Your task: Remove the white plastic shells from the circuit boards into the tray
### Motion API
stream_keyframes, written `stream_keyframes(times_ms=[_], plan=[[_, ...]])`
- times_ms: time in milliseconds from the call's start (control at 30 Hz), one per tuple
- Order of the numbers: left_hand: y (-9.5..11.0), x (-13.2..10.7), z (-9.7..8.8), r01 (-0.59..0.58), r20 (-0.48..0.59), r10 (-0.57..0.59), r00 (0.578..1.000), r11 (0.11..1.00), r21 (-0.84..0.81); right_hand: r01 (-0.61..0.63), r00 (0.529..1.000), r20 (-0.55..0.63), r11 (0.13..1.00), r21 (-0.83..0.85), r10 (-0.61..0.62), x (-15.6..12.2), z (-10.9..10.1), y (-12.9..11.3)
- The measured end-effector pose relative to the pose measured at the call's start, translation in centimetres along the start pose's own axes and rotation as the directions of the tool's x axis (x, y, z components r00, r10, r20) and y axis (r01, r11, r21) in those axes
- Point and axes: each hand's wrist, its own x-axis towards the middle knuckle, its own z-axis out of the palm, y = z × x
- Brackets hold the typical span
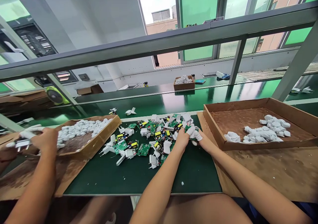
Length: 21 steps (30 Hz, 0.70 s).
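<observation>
My left hand (183,137) and my right hand (204,140) meet at the right side of a pile of charger parts (159,134), with white coverings on the fingertips. Both hands are closed, their fingers pinched around a small charger part (188,128). A bit of green board shows there, but the fingers cover most of it. Just above them is a white charger housing (186,117). The pile mixes white plug housings, green circuit boards and yellow transformers on the dark green work surface (99,182).
To the right stands a shallow cardboard tray (213,131) with white pieces. Another cardboard tray (109,128) of white pieces is on the left, where a co-worker's hand (42,139) holds a plug. A metal rail (124,53) crosses ahead; a small box (184,85) stands behind it.
</observation>
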Motion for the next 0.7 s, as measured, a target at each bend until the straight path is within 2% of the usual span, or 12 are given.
stream_keyframes(times_ms=[100, 233, 367, 433, 600, 700], plan=[[0.0, 0.0, 0.1, -0.008, -0.036, 0.007, 0.999, 1.0, -0.015, 0.02, 0.998, 0.064, 0.998, -0.059, -0.017, -0.1, -0.2, 0.5], [0.1, -0.1, 0.0, 0.027, -0.065, -0.027, 0.998, 1.0, -0.011, -0.02, 0.993, 0.117, 0.997, -0.073, 0.028, 0.0, -0.2, 0.5], [0.2, -0.2, 0.0, 0.103, 0.063, -0.097, 0.993, 0.988, -0.11, -0.08, 0.995, 0.062, 0.996, -0.024, 0.082, 0.3, -0.3, 0.1], [0.0, -0.1, 0.0, 0.145, 0.089, -0.132, 0.987, 0.976, -0.165, -0.105, 0.994, 0.041, 0.994, 0.007, 0.104, 0.4, -0.3, 0.1], [-1.3, 0.6, 0.0, 0.072, 0.01, -0.072, 0.997, 0.985, -0.155, -0.14, 0.985, 0.117, 0.986, 0.087, 0.129, 0.4, -0.5, 0.2], [-1.6, 0.8, -0.2, 0.054, -0.004, -0.055, 0.998, 0.992, -0.116, -0.185, 0.979, 0.114, 0.97, 0.157, 0.168, 0.3, -0.5, 0.2]])
